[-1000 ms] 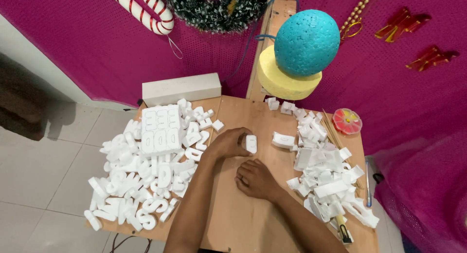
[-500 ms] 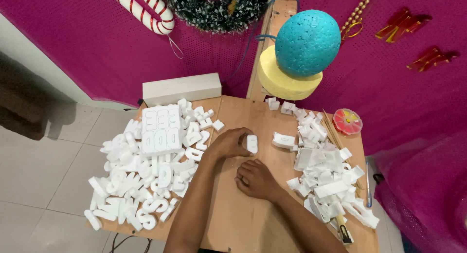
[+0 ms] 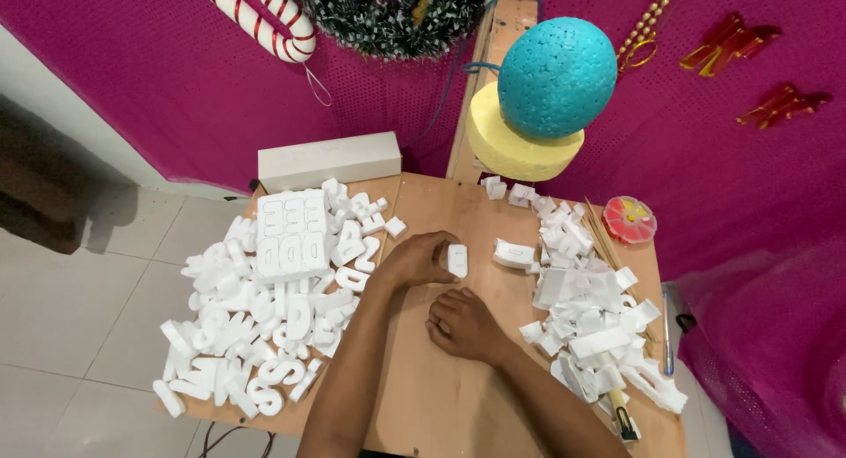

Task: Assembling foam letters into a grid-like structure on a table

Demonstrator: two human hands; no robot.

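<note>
Plywood table (image 3: 441, 405) against magenta cloth, heaped with white foam letters (image 3: 264, 308) and scraps (image 3: 586, 308); left hand (image 3: 419, 260) pinches small foam block (image 3: 457, 260) mid-table, right hand (image 3: 463, 326) rests flat, fingers loosely curled.

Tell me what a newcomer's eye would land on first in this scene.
The big teal foam ball on a yellow foam disc stands out at the table's far edge, against the magenta backdrop. Below it, heaps of white foam letters fill the wooden table's left side and white foam scraps its right. Between them, the left hand holds a small white foam piece, with the right hand beside it.
</note>
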